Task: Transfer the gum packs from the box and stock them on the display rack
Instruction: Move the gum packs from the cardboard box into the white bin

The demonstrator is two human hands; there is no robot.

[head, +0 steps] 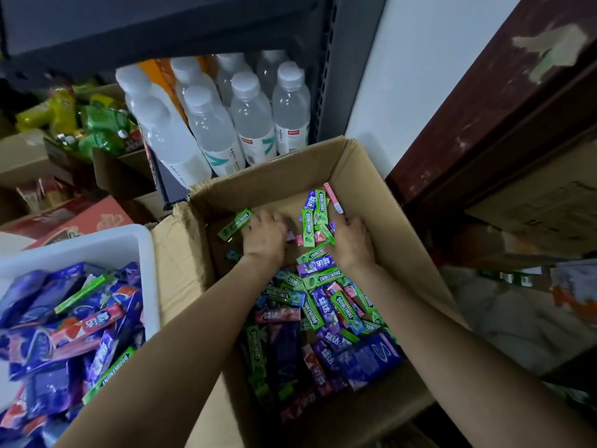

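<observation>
An open cardboard box point(365, 176) in the middle holds a heap of gum packs point(326, 318) in green, purple, pink and blue. Both of my arms reach into its far end. My right hand point(350, 242) grips a fanned bunch of green, purple and pink gum packs point(315, 218) that stick up from it. My left hand point(263, 236) lies just left of that bunch, knuckles up and fingers curled down over a purple pack point(289, 236). A single green pack point(235, 224) lies beside its fingers.
A white plastic bin point(97, 244) at the left is filled with more gum packs. Water bottles point(252, 118) stand on a dark metal shelf point(342, 76) behind the box. Snack cartons sit at the far left, and a brown door point(517, 108) at the right.
</observation>
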